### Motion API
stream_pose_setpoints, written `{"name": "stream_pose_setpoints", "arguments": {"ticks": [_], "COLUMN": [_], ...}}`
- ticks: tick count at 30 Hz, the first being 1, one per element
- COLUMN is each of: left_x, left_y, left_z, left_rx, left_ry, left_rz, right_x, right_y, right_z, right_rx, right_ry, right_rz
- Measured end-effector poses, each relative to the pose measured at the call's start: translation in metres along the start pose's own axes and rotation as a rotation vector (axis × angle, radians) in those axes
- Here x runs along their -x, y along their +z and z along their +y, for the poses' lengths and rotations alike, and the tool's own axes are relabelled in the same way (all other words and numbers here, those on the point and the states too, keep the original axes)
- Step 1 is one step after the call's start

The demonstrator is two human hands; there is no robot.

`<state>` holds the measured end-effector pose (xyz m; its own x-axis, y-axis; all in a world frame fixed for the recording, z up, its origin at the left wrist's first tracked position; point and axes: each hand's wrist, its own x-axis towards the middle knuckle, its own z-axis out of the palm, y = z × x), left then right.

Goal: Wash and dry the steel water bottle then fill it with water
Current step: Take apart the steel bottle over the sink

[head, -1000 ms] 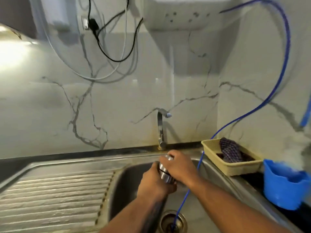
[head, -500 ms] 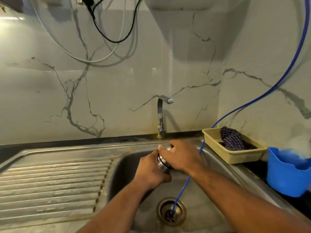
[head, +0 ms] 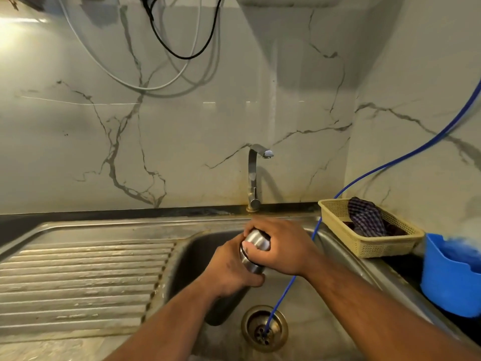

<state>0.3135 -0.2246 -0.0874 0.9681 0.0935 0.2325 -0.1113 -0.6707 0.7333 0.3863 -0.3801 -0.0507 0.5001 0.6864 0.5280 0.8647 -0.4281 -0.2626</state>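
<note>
The steel water bottle (head: pixel 252 264) is held tilted over the sink basin (head: pixel 322 303), its top end pointing toward the tap (head: pixel 256 175). My left hand (head: pixel 231 269) grips the bottle's body from the left. My right hand (head: pixel 281 246) is wrapped around the steel cap (head: pixel 256 239) at the top. The lower part of the bottle shows dark below my left wrist. No water runs from the tap.
A ribbed steel drainboard (head: pixel 78 282) lies left of the basin. A thin blue tube (head: pixel 289 287) drops from the right wall into the drain (head: pixel 264 328). A yellow basket (head: pixel 364 246) with a checked cloth (head: pixel 365 216) and a blue plastic tub (head: pixel 450 280) stand on the right.
The view has tilted down, so the drain and more of the basin show. Both hands stay on the bottle, and my right hand has shifted slightly around the cap.
</note>
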Motion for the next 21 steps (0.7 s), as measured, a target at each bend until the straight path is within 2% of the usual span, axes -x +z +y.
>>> {"name": "stream_pose_setpoints", "arguments": {"ticks": [4, 8, 13, 21], "left_x": [0.001, 0.004, 0.001, -0.003], "left_y": [0.004, 0.004, 0.004, 0.01], "left_z": [0.0, 0.0, -0.006, -0.012], "left_rx": [-0.044, -0.064, -0.103, -0.041], "left_ry": [-0.034, -0.06, -0.054, -0.026], "left_rz": [0.069, 0.096, 0.098, 0.121], "right_x": [0.006, 0.005, 0.006, 0.006], "right_y": [-0.004, -0.013, -0.011, -0.003], "right_z": [0.0, -0.01, -0.011, 0.0], "right_rx": [-0.036, 0.08, 0.064, -0.132], "right_ry": [0.186, 0.307, 0.3, 0.19], "right_rz": [-0.05, -0.093, -0.085, -0.072]}}
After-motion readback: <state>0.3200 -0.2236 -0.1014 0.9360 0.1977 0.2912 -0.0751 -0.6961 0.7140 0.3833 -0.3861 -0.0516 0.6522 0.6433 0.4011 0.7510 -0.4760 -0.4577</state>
